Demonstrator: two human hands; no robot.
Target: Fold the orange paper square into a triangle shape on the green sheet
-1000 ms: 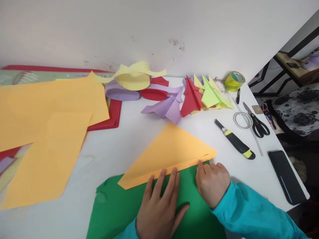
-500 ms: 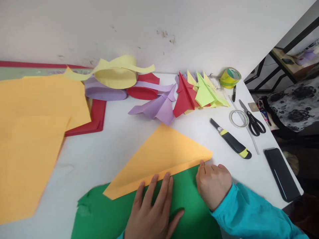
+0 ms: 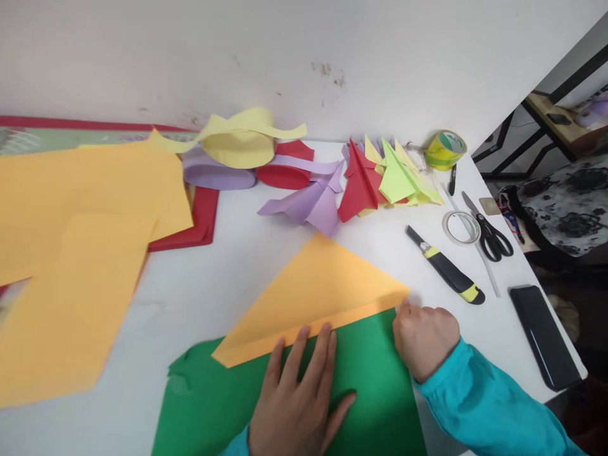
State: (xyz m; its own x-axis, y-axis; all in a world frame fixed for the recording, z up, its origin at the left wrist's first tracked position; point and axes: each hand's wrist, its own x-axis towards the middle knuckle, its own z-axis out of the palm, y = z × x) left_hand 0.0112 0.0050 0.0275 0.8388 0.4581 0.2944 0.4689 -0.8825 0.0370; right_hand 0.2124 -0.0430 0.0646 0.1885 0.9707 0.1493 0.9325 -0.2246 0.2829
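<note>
An orange sheet of paper [image 3: 313, 285], folded to a triangle with a narrow strip turned over along its lower edge, lies partly on a green sheet [image 3: 375, 380]. My left hand [image 3: 299, 392] rests flat with fingers stretched out, the fingertips on the folded strip. At the triangle's right corner is my right hand [image 3: 427, 339], curled into a fist, its thumb side touching or very close to the paper's edge. I see nothing inside that fist, though its palm is turned away.
Larger orange sheets [image 3: 95, 253] lie at left over a red folder-like stack [image 3: 204, 221]. Paper planes [image 3: 363, 183] and looped paper gliders [image 3: 237, 145] line the wall. On the right are a utility knife [image 3: 446, 266], scissors [image 3: 491, 234], tape rolls [image 3: 446, 151] and a phone [image 3: 544, 335].
My right hand has slid right along the folded strip to the triangle's corner. My left hand keeps its place on the paper. The whole view has shifted slightly.
</note>
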